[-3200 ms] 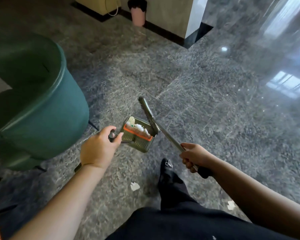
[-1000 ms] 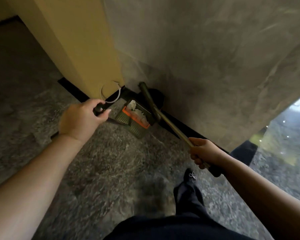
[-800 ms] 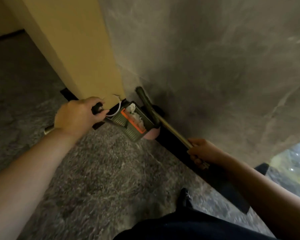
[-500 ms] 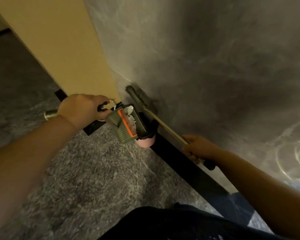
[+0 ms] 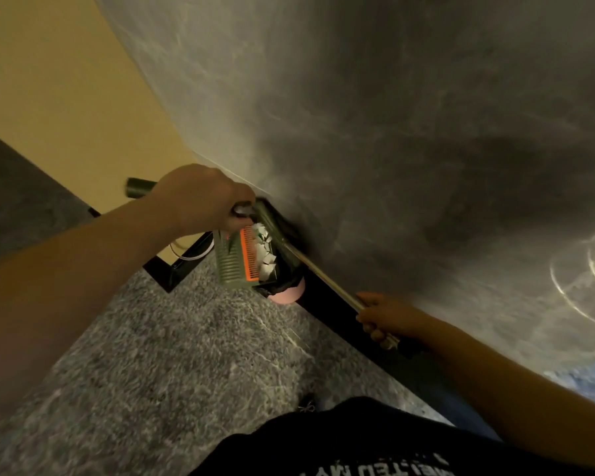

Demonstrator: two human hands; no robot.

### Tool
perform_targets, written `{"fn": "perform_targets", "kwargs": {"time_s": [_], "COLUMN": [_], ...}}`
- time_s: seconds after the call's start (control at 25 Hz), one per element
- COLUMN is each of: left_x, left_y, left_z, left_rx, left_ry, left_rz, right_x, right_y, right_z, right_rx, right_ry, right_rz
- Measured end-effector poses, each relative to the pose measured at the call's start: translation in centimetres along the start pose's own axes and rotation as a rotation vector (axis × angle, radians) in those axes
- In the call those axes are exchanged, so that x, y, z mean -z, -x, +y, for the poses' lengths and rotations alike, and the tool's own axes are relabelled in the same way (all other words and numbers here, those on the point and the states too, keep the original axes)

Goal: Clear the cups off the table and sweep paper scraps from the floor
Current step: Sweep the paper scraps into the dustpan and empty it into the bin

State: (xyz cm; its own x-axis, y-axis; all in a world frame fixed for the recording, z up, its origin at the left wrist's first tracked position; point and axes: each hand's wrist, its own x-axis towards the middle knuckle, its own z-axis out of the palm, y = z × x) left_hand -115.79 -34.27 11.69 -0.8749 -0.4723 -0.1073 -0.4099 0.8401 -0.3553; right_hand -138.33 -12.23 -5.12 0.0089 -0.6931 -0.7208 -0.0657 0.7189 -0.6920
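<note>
My left hand [image 5: 203, 197] grips the handle of a green dustpan [image 5: 236, 259] with an orange comb strip. The pan is tipped steeply over a pink waste bin [image 5: 285, 295] lined with a black bag, at the foot of the wall. White paper scraps [image 5: 265, 252] lie at the pan's lower side, right above the bin's mouth. My right hand [image 5: 385, 319] grips the broom handle [image 5: 323, 274], which runs up to the broom head behind the dustpan, against the wall. No cups are in view.
A grey marble wall [image 5: 392, 132] rises straight ahead with a black skirting [image 5: 340, 324] along its base. A yellow panel [image 5: 66, 97] stands to the left, with a white cable loop [image 5: 186, 254] at its foot. Grey speckled floor [image 5: 152, 355] lies below me.
I have walked from the open floor by the green chair up to the bin at the wall. My left hand has raised the handle and tipped the dustpan steeper over the bin.
</note>
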Motion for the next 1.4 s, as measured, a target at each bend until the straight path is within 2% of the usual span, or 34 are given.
{"fn": "perform_targets", "kwargs": {"time_s": [0.12,0.32,0.44,0.56,0.68,0.88,1.04,1.16,1.32,1.4], "left_x": [0.5,0.5,0.6,1.1,2.1,1.8,1.9,1.7,2.1,1.5], "left_y": [-2.3,-3.3,-3.3,-3.2,-3.8,-5.4,-6.3,-6.4,-7.3,-7.4], "left_z": [0.0,-0.2,-0.5,-1.0,-1.3,-0.2,-0.3,0.1,-0.1,1.0], "left_rx": [-0.023,-0.039,-0.051,-0.132,-0.213,-0.25,-0.29,-0.267,-0.219,-0.216], "left_ry": [0.054,0.051,0.037,-0.024,-0.069,-0.14,-0.15,-0.162,-0.123,-0.137], "left_rz": [-0.064,-0.106,-0.054,0.027,0.064,-0.02,0.011,-0.036,-0.016,-0.072], "right_x": [0.2,-0.3,0.3,-0.1,-0.1,0.9,0.6,0.7,1.1,1.0], "right_y": [-1.0,-1.6,-2.0,-1.6,-1.3,-1.5,-1.0,-0.4,-0.1,-0.1], "right_z": [0.5,1.8,2.1,2.1,1.9,1.7,2.0,1.9,1.8,1.8], "right_rx": [-0.014,-0.05,-0.101,-0.044,-0.009,-0.025,-0.015,-0.005,0.002,0.003], "right_ry": [-0.064,0.036,0.046,0.083,0.101,0.141,0.114,0.102,0.119,0.121], "right_rz": [0.015,-0.017,-0.029,0.061,0.082,0.084,0.089,0.077,0.095,0.097]}}
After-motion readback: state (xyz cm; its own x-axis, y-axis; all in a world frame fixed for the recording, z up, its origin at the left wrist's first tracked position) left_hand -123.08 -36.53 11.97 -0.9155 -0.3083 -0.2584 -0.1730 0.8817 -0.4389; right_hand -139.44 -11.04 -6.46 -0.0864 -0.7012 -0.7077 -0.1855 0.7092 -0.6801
